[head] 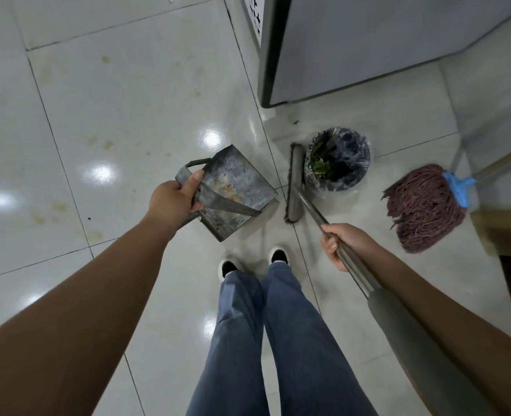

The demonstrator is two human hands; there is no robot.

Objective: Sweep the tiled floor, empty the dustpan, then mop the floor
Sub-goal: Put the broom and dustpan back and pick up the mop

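L hand (174, 202) gripping metal dustpan (236, 190), mouth aimed right at lined bin (338, 163); R hand (343, 244) wrapped round broom handle (317, 216). Bin nearer R.

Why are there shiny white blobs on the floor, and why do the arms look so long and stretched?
Head view: the white blobs are glare, lamps mirrored in the glossy floor, the brightest beside the dustpan. Head view: the wide-angle lens stretches the arms toward the corners and bends the tile lines. Head view: the mop and the right edge are a bit blurred.
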